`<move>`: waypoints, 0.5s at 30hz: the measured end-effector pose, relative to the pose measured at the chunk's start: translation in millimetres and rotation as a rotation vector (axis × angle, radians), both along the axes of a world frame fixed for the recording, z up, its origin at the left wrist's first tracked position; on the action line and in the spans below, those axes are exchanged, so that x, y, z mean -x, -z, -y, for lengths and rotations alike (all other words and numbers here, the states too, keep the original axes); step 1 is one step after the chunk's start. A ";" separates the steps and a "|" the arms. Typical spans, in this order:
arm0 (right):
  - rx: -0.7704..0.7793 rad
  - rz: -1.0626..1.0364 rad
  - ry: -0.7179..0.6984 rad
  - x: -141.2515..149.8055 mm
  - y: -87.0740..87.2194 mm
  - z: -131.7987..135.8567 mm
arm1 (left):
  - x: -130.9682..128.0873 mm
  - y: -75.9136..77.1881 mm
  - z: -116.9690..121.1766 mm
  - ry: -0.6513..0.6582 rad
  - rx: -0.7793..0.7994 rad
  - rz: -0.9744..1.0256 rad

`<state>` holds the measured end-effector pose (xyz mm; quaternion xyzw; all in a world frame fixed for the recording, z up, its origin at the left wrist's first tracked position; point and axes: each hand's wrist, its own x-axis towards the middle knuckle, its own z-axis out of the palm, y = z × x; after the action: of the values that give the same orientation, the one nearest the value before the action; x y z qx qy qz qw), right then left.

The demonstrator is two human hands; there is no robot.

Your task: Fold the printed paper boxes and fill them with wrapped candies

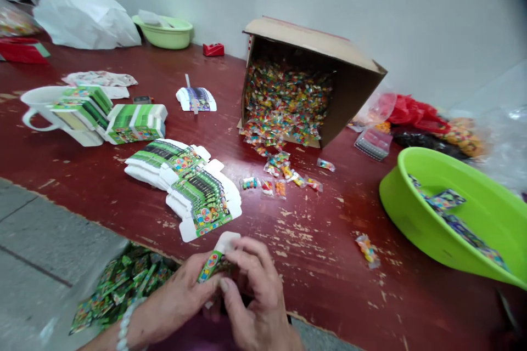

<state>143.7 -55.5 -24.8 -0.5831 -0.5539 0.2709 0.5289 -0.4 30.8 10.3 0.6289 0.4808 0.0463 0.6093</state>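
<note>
My left hand [196, 281] is closed around a small green printed carton [209, 266], tilted, with a white flap standing up at its top. Curled against the carton's other side is my right hand [258, 285], its fingers and thumb gripping near the flap; the fingers hide much of the carton. Just beyond my hands, overlapping stacks of flat green cartons [206, 205] are fanned out on the table. Small clear packets of coloured candy [280, 188] lie farther off, in front of a tipped cardboard box [349, 98] full of more packets.
A worn red table [313, 263] carries a bright green basin [395, 203] with printed cartons at right. Bundled green cartons [135, 123] lean by a white mug [37, 101] at left. Below the table edge is a plastic bag of green cartons [123, 285].
</note>
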 end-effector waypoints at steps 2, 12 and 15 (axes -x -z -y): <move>0.007 -0.004 0.077 -1.9 -0.3 -2.6 | -1.1 -5.9 1.2 0.012 0.054 0.050; 0.086 -0.209 0.011 -7.0 -5.0 -19.7 | 18.3 29.7 8.6 -0.181 -0.134 0.026; 0.147 -0.170 -0.021 -13.3 -9.4 -20.7 | 12.2 33.4 12.1 -0.352 -0.139 0.208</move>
<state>157.0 -34.8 -15.4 -0.5894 -0.4917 0.3649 0.5269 -12.6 18.8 -23.1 0.5675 0.5135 0.2496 0.5933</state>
